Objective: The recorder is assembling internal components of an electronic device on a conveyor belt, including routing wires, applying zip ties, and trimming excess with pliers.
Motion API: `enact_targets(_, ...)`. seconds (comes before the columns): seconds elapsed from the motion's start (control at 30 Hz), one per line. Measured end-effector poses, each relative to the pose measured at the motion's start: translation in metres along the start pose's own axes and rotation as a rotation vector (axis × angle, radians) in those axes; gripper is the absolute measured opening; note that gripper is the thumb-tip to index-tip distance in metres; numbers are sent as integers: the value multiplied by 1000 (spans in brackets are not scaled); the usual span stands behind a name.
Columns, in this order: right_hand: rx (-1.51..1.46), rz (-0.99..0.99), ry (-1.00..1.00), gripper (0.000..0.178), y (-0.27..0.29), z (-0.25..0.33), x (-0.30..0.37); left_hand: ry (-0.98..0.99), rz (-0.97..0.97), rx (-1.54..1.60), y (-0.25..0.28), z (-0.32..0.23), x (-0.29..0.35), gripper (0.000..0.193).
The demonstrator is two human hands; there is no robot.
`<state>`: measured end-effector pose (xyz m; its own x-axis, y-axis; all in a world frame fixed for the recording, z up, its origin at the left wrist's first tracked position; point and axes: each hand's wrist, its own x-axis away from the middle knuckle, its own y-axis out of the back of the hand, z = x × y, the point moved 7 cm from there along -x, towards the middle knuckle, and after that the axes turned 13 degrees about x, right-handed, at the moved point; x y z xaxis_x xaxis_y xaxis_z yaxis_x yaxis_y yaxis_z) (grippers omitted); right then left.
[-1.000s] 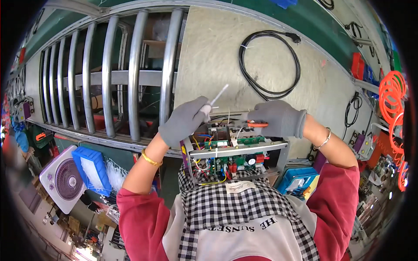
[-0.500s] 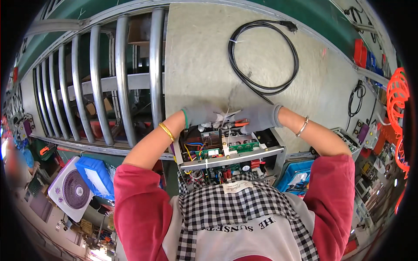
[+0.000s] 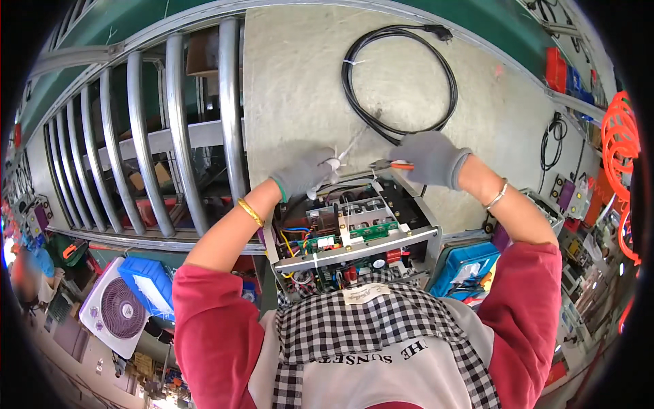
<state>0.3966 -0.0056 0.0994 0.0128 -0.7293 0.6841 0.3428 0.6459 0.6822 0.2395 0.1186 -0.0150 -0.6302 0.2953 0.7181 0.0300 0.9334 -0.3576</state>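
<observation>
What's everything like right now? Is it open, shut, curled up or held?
Left hand: gloved, pinching a white strip
White strip: held, one end sticking out
Right hand: gloved, gripping pliers
Pliers: held; open or shut, unclear
Metal case: open, insides showing
Big cable: coiled, tied
Orange hose: coiled
Fan: spinning or stopped, can't tell

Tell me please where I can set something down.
Bare bench: between the metal rollers and black cable coil; also right of the coil, toward the red bin. Crowded: around the open chassis, near the left hand and right hand.
</observation>
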Motion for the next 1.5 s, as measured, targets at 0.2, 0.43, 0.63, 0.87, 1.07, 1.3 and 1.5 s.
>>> enact_targets(0.2,291,115,110,31,-32,-8,-2,-209,70,-279,-18,-18,-24,24)
enact_targets(0.43,316,67,100,28,-52,-2,-12,-200,121,-242,-49,-33,-37,22)
enact_targets(0.63,119,60,125,16,-55,-6,-6,-81,309,-43,-71,-23,-40,18)
enact_targets(0.87,54,226,-8,18,-59,-7,-6,-224,221,-351,-72,-32,-55,15)
enact_targets(1.07,-53,62,71,34,-6,2,21,-302,88,-78,-26,-57,-14,19)
enact_targets(1.3,-133,-110,471,51,30,59,32,-256,140,55,-15,-95,90,25)
enact_targets(1.5,-175,-40,492,53,27,74,25,-206,286,-6,-52,-94,112,24)
